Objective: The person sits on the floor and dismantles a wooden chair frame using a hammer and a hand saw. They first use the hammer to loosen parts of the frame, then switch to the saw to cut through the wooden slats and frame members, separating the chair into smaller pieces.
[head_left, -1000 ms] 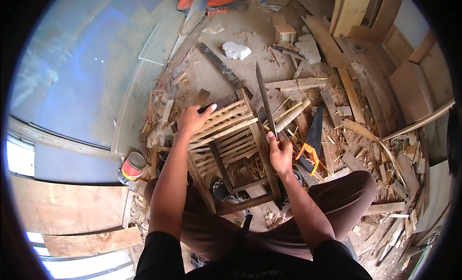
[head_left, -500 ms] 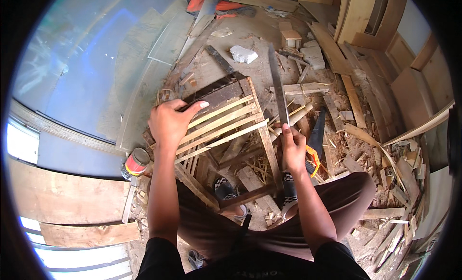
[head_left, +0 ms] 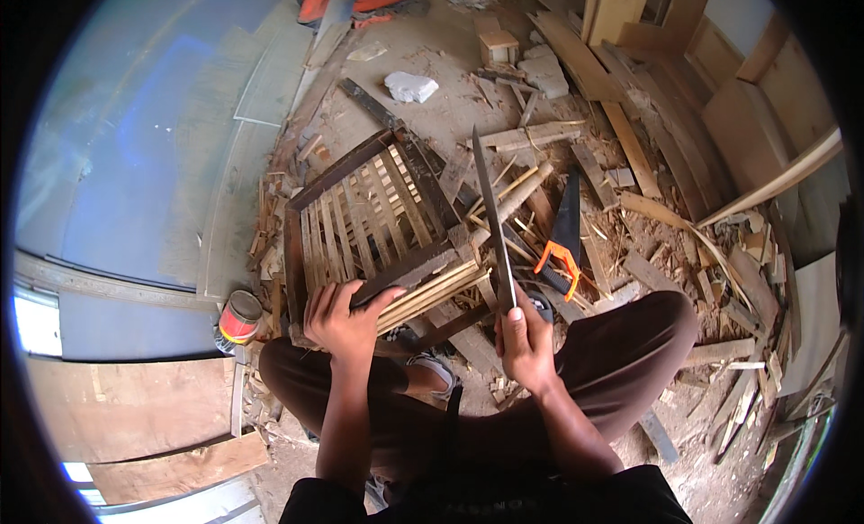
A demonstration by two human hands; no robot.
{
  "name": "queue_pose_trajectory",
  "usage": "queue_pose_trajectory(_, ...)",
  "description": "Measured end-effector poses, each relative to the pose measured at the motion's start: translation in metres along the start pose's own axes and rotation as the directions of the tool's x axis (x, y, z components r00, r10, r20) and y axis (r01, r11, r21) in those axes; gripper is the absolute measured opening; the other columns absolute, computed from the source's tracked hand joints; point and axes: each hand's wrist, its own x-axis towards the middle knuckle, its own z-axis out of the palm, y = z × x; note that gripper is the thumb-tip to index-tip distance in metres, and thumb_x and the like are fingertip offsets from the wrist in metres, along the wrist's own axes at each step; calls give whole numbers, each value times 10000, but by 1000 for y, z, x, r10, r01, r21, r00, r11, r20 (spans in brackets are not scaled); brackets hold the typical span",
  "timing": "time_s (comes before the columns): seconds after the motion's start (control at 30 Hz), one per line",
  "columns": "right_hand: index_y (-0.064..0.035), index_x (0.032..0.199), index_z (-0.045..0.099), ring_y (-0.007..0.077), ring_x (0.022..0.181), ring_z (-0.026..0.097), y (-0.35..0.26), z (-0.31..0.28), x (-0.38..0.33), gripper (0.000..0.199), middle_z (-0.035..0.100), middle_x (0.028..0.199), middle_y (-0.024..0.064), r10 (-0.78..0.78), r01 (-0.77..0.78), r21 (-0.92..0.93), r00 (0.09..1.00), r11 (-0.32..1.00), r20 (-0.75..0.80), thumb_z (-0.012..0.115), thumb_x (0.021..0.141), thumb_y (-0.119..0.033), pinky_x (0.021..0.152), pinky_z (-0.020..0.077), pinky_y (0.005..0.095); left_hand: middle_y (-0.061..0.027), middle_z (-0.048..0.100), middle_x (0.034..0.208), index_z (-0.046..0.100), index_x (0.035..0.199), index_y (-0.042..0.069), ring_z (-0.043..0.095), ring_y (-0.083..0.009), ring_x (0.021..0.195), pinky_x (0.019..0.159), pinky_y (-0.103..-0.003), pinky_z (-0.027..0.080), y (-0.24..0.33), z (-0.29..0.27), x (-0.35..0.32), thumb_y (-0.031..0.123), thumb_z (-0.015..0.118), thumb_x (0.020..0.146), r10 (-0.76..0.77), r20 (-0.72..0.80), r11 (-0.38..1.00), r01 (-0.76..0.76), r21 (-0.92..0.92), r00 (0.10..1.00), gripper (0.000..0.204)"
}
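Note:
A slatted wooden frame (head_left: pixel 411 270) with dark rails and pale thin slats stands tilted in front of me, its slatted face showing. My left hand (head_left: pixel 346 321) is closed over its near dark rail, with the thumb lying along the top. In my right hand (head_left: pixel 526 344) is a machete (head_left: pixel 493 213), its long blade pointing up and away, just right of the frame's near corner. The fist hides the machete's handle. Right of the blade, a handsaw (head_left: pixel 562 236) with an orange-and-black handle lies among wood scraps.
A red-labelled can (head_left: pixel 241 317) stands left of the frame, beside a large bluish sheet (head_left: pixel 135 164). Wood offcuts (head_left: pixel 652 276) and shavings litter the floor on the right. A white lump (head_left: pixel 410 86) lies beyond the frame. Boards (head_left: pixel 720 137) lean at far right.
The wooden frame has tipped back toward me, turning its slatted face up. My left hand has moved down with it, and my right hand has lowered the machete slightly left.

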Motion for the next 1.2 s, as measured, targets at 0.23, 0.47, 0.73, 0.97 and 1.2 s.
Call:
queue_pose_trajectory(0.23, -83, 1591, 469, 171, 719, 619, 24, 1, -41, 516, 616, 758, 116, 69, -73, -201, 997, 977, -30, 475, 1132, -318, 764, 530, 331, -49, 564, 669, 677, 747, 115, 595, -308, 637, 583, -420, 478, 1, -11, -38, 616, 942, 566, 78, 8, 997, -78, -29, 997, 595)
queue_pose_trajectory(0.47, -89, 1574, 498, 183, 711, 621, 10, -5, -43, 492, 602, 739, 129, 31, -46, -255, 998, 966, -61, 490, 1130, -302, 765, 529, 337, -69, 600, 695, 684, 773, 75, 601, -340, 672, 606, -439, 463, 5, -16, -41, 554, 951, 558, 28, 16, 999, -27, -37, 999, 589)
queue_pose_trajectory(0.73, -101, 1563, 517, 177, 705, 622, 3, -6, -35, 486, 627, 751, 129, 53, -59, -344, 998, 937, -26, 507, 1125, -311, 760, 533, 347, -51, 560, 673, 674, 768, 100, 593, -315, 651, 588, -428, 458, -2, -15, -44, 592, 935, 600, 38, -1, 999, -38, -3, 999, 582)
queue_pose_trajectory(0.97, -61, 1509, 567, 257, 791, 673, 4, -8, -30, 433, 673, 847, 194, 44, -38, -455, 999, 890, 2, 536, 1107, -221, 881, 527, 384, -76, 578, 692, 678, 772, 79, 608, -347, 689, 621, -449, 462, 1, -15, -42, 550, 950, 553, -7, 7, 1000, 7, -17, 1000, 587)
queue_pose_trajectory(1.2, -63, 1529, 549, 170, 698, 577, -4, -7, -35, 458, 587, 760, 99, 16, -25, -240, 999, 971, -42, 507, 1122, -270, 743, 514, 324, -51, 554, 682, 661, 762, 112, 584, -316, 644, 576, -430, 442, -7, -13, -41, 617, 923, 608, 16, -11, 1000, -16, 5, 1000, 589)
